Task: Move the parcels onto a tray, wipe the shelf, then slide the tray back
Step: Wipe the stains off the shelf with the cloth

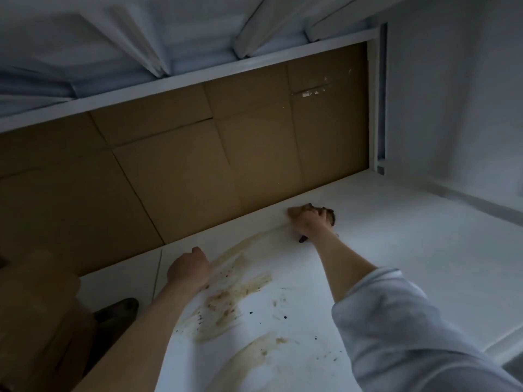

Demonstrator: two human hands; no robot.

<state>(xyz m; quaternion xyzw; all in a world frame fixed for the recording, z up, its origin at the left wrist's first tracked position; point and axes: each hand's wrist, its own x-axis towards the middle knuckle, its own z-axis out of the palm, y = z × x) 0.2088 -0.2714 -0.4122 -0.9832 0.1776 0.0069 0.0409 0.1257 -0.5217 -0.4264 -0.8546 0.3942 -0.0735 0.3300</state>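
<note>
Against brown cardboard back panel (184, 179), grips crumpled brown-stained cloth (330, 217) in right hand (310, 223), braces curled, seemingly empty left hand (188, 268) on white flat shelf board (396, 250); risks dragging tan smears (226, 301) wider with soiled cloth, or flicking dark crumbs (284, 317) onto brown cardboard parcels (36, 306) at lower left.

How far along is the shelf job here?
Done: the white shelf holds nothing boxed in view; cardboard boxes sit off it at lower left, tray not visible. In hand: the right hand grips a brown cloth at the shelf's back edge; the left hand rests curled beside the smears. Left: brown smears and dark specks cover the front, then sliding the tray back.
</note>
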